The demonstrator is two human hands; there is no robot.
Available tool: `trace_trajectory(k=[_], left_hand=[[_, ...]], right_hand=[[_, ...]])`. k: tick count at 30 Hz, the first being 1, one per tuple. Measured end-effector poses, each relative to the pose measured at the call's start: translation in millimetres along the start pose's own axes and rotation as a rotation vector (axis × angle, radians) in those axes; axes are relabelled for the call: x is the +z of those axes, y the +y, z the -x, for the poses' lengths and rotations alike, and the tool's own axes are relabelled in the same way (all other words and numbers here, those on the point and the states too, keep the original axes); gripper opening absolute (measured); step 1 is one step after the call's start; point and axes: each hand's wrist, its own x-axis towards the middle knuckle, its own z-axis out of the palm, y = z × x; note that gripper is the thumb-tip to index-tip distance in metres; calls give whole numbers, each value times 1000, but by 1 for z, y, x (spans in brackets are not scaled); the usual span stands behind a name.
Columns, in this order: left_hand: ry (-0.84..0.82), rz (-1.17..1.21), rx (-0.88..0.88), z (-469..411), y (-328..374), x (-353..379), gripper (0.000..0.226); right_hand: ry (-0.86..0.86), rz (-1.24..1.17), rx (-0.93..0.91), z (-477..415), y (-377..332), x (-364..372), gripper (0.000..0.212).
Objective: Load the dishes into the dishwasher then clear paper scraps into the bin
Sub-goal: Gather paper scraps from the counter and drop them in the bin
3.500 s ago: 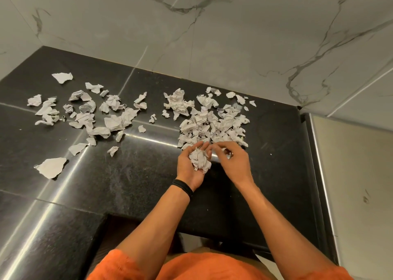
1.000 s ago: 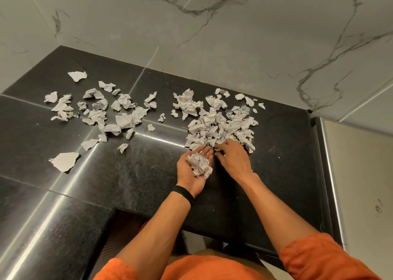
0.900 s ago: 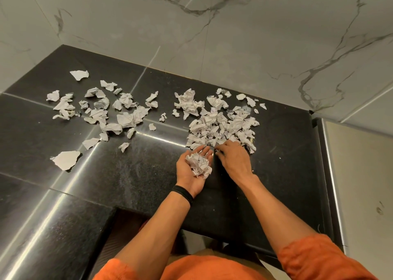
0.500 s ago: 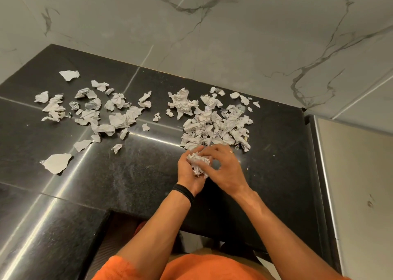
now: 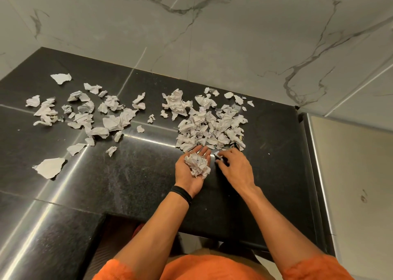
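Two hands are gathering featherlight scraps (image 5: pixel 210 128), best scooped in bunches: left hand (image 5: pixel 191 173) lying open under a wad (image 5: pixel 197 165), right hand (image 5: pixel 236 167) pinching a scrap (image 5: pixel 219 154) off the worktop (image 5: pixel 127 173).

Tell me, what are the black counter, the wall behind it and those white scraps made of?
The counter looks like polished black stone, maybe granite: fine speckle, bright glare streaks. The wall seems to be glossy marble or marble-look tile: grey veins, straight joints. The scraps are thin paper: torn edges, creases, faint printed marks.
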Motion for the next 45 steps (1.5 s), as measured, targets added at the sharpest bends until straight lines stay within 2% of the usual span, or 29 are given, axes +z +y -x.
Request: trace_trajectory(k=[5,7,9,13,15,18,20,21,24,26,31,33,37,41,45], left_hand=[[4,-7,28,1,5,-2,40],[0,-7,37,-1,6,-4,41],[-15,-3,36,-2,5,-5,42],[-65,-30,-4,-4,4,-5,36],[-61,-25,-15,-5,4,-2,38],[-73,-17,-7,-3,6,2,44],[-64,9,9,-2,7,1,45],[-60,14,13,-2,7,1,45],[-58,14,16,1,7,-2,45],[-59,12,24,3,9,-3,44],[-24,16,49,7,15,-8,44],[-17,16,55,6,16,-9,44],[-35,24,44,1,14,-8,48],[-76,-18,0,1,9,-1,49],[-68,-7,1,2,8,5,48]], right_hand=[[81,51,-17,1,-2,2,20],[118,-78,6,4,-9,-3,16],[149,-315,7,9,-23,-10,9],[109,-455,-264,19,-47,-15,14],[70,-475,-321,19,-48,-14,20],[102,-504,-172,8,-42,-15,19],[126,-424,-69,-6,-31,-12,12],[110,-340,-56,-13,-25,-10,14],[8,-91,-122,-33,-14,2,26],[-29,27,-152,-39,-14,8,26],[62,193,-197,-37,-19,9,19],[97,79,-158,-31,-22,7,15],[117,-378,-117,-11,-42,-7,4],[34,-501,-164,1,-52,-19,7],[101,-610,-1,-11,-42,-19,5]])
